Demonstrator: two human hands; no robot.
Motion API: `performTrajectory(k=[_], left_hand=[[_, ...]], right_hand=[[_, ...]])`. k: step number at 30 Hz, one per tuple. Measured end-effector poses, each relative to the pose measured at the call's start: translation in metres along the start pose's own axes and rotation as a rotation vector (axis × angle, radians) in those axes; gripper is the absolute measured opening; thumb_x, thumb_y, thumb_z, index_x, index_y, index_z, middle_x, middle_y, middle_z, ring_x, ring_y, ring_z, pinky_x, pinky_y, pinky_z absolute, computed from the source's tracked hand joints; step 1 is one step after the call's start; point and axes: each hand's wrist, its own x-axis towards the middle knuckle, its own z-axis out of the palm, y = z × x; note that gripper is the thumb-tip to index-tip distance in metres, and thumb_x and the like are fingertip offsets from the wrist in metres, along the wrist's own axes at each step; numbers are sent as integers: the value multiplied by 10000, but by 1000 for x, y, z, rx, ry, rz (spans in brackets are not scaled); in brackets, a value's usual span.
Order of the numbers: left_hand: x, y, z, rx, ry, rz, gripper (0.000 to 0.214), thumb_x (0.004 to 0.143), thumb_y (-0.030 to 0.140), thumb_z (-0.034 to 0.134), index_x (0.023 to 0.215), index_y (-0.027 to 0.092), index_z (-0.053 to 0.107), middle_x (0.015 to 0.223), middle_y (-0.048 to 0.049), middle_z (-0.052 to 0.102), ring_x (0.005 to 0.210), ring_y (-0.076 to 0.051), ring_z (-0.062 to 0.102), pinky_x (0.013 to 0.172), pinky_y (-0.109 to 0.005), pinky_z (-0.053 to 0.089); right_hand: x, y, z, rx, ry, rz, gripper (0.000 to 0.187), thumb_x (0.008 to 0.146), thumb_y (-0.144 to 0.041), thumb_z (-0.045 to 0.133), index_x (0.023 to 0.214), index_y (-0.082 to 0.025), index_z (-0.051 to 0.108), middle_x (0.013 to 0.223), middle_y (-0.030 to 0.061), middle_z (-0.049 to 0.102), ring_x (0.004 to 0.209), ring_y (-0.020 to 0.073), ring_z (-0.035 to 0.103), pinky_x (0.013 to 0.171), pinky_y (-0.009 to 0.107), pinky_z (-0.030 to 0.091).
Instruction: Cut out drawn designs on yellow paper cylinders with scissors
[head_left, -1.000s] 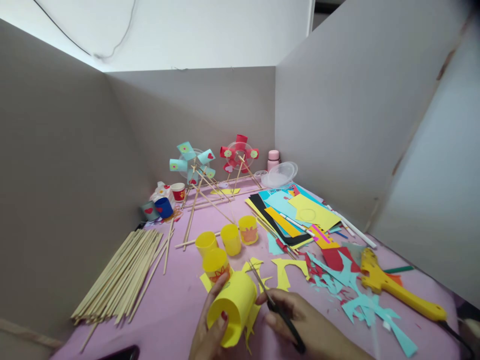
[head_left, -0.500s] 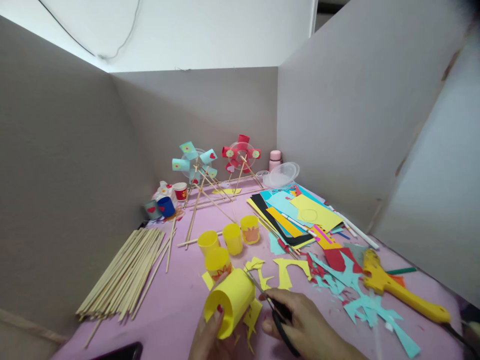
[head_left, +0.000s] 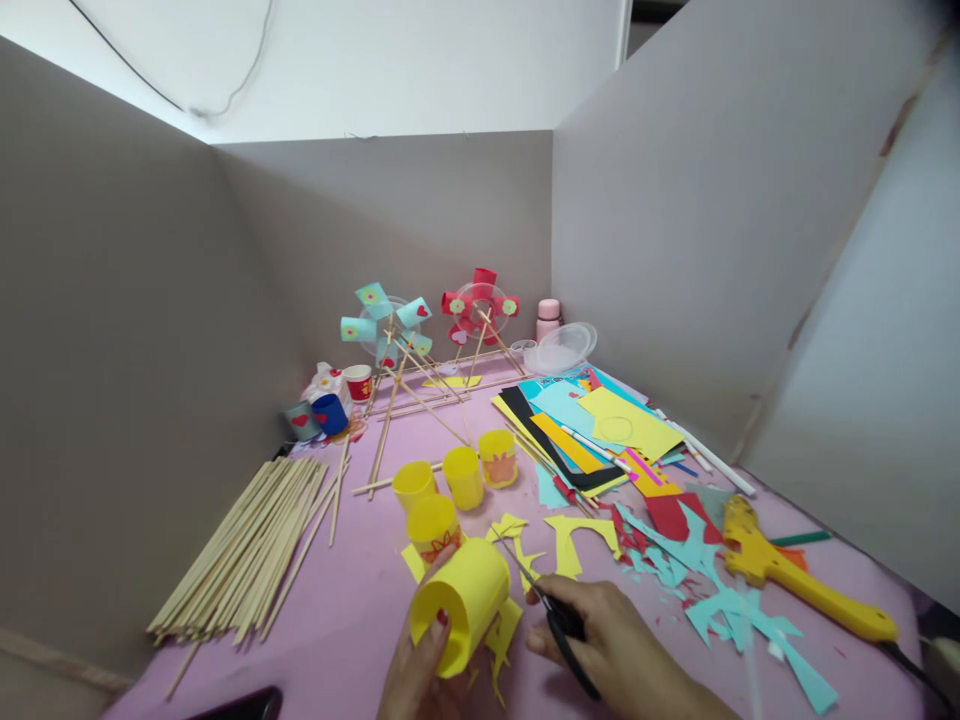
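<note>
A yellow paper cylinder, lying on its side, is held by my left hand, with the thumb inside its near opening. My right hand grips the black handles of a pair of scissors. Their blades point up and left, close to the cylinder's far right edge; whether they touch it I cannot tell. Just beyond stand several smaller yellow paper cylinders, some with an orange-red cut-out on the side. Yellow paper scraps lie around the scissors, and part of one shows beneath the held cylinder.
Wooden sticks are heaped at left, near a phone's dark edge. A yellow glue gun and blue scraps lie right. Coloured paper sheets sit behind. Blue and red paper wheels stand at the back.
The scissors and my right hand have shifted very slightly, and the blades look a little farther from the cylinder. My left hand keeps hold of the cylinder. The whole view has moved marginally.
</note>
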Motion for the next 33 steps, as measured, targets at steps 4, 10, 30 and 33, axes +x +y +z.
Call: performTrajectory(k=[4, 10, 30, 33], left_hand=[[-1, -1, 2, 34, 19, 28, 764, 626, 378, 754, 1317, 238, 458, 949, -118, 746, 886, -321, 682, 804, -424, 516], [0, -1, 3, 51, 15, 73, 777, 604, 350, 785, 1305, 250, 465, 890, -96, 758, 844, -298, 697, 732, -367, 545], [6, -16, -8, -198, -223, -98, 365, 778, 241, 650, 1141, 209, 645, 1150, -117, 695, 1105, -279, 601, 1045, -426, 355], [10, -26, -7, -114, -186, -81, 706, 672, 416, 726, 1308, 257, 463, 1179, -129, 657, 1127, -327, 572, 1014, -447, 368]], right_hand=[[0, -3, -1, -57, 2, -7, 198, 762, -410, 612, 797, -216, 635, 669, -19, 600, 598, 156, 496, 550, 212, 326], [-1, 1, 0, -59, 15, 1, 200, 765, -402, 615, 708, -211, 615, 604, -31, 549, 559, 149, 460, 540, 218, 318], [1, 0, 15, 445, 58, -78, 494, 677, -521, 696, 1023, -180, 608, 672, -37, 493, 597, 149, 432, 585, 240, 397], [1, -6, 12, 617, 77, -115, 691, 594, -611, 729, 1116, -190, 564, 853, 22, 588, 728, 196, 526, 728, 290, 459]])
